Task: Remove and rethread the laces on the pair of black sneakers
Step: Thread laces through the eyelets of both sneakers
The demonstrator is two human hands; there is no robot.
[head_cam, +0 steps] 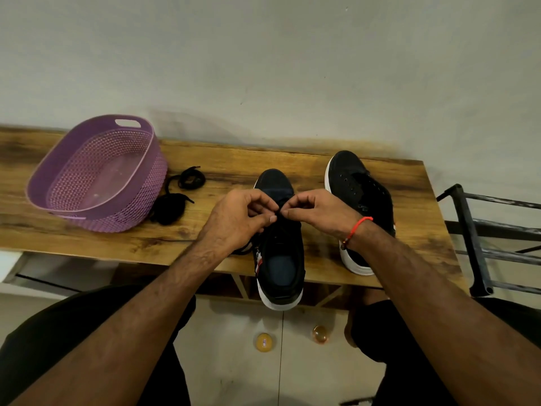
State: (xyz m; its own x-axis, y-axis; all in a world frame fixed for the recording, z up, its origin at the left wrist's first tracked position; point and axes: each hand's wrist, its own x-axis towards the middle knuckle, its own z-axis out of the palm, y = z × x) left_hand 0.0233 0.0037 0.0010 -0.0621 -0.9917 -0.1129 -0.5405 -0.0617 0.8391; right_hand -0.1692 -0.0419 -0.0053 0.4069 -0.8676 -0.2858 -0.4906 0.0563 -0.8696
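Both hands meet over the near sneaker, toe pointing away. Left hand & right hand pinch its lace at the far eyelets, btwn fingertips; other sneaker sits just right.

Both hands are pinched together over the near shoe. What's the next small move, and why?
Probably draw the lace through the eyelet it is pinched at. The left hand and right hand meet at the middle of the near shoe, so a crossing seems half made. The other shoe shows bare eyelets and a loose lace lies by the basket, so it comes later.
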